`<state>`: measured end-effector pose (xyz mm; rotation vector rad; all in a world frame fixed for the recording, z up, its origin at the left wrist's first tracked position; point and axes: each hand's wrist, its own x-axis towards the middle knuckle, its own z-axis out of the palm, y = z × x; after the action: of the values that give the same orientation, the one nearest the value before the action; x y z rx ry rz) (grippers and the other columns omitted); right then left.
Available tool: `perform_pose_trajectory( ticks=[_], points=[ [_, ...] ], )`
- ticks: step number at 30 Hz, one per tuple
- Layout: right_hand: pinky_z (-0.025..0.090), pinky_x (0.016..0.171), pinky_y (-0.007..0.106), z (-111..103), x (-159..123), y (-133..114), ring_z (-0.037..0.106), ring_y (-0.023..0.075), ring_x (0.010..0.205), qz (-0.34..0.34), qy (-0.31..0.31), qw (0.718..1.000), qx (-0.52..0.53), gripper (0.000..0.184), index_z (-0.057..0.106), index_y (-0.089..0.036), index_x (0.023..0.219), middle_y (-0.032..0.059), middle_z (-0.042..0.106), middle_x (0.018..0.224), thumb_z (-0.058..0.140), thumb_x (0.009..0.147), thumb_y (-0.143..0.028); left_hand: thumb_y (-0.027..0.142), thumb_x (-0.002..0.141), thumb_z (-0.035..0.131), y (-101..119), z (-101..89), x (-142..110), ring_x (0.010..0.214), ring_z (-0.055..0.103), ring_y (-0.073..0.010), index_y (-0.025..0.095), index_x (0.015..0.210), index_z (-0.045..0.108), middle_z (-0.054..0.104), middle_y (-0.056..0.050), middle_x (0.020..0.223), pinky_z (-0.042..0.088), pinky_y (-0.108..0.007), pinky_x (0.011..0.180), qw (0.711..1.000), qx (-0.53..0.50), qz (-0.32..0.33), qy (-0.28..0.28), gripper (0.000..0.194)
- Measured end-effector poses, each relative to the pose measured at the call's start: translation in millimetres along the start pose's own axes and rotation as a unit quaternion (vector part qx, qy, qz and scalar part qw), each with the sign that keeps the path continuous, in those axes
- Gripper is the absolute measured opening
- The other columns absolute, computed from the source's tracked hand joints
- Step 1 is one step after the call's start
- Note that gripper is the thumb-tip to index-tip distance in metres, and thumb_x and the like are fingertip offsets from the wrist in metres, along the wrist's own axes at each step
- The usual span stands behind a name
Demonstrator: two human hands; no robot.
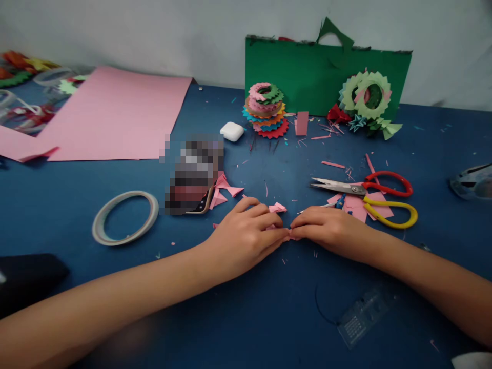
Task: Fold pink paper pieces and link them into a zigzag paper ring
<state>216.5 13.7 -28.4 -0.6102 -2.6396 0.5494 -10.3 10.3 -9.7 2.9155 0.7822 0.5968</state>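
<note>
My left hand and my right hand meet over the blue tabletop. Between their fingertips they pinch a small piece of pink paper, most of it hidden by the fingers. A folded pink paper piece lies just beyond my left fingers. Close past my right hand rest scissors with one red and one yellow handle, blades pointing left. Under them are pink paper pieces. More folded pink pieces lie by the phone, whose screen is blurred out.
A roll of tape and a large pink sheet are at the left. A white earbud case sits behind the phone. Paper rings are stacked before a green board. A clear plastic pouch lies in front.
</note>
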Motion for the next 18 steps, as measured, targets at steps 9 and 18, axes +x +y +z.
perform_pose_trajectory(
  ticks=[9, 18],
  points=[
    [0.049, 0.073, 0.026, -1, 6, 0, 0.059, 0.0151, 0.081, 0.008, 0.045, 0.999, 0.026, 0.015, 0.067, -0.013, 0.087, 0.0072, 0.065, 0.086, 0.052, 0.089, -0.013, 0.016, 0.09, 0.051, 2, -9.8, 4, 0.072, 0.057, -0.0175, 0.013, 0.088, 0.066, 0.064, -0.003, 0.075, 0.042, -0.032, 0.067, 0.984, 0.128, 0.117, -0.043, 0.016],
    [0.047, 0.069, 0.026, 7, 5, 5, 0.058, 0.0149, 0.078, -0.004, 0.06, 0.998, 0.024, 0.015, 0.066, -0.016, 0.087, 0.0046, 0.064, 0.086, 0.052, 0.088, -0.011, 0.017, 0.093, 0.046, -3, -12.8, 11, 0.077, 0.059, -0.0176, 0.014, 0.087, 0.066, 0.066, -0.004, 0.079, 0.045, -0.03, 0.07, 0.982, 0.095, 0.131, -0.1, 0.021]
  ],
)
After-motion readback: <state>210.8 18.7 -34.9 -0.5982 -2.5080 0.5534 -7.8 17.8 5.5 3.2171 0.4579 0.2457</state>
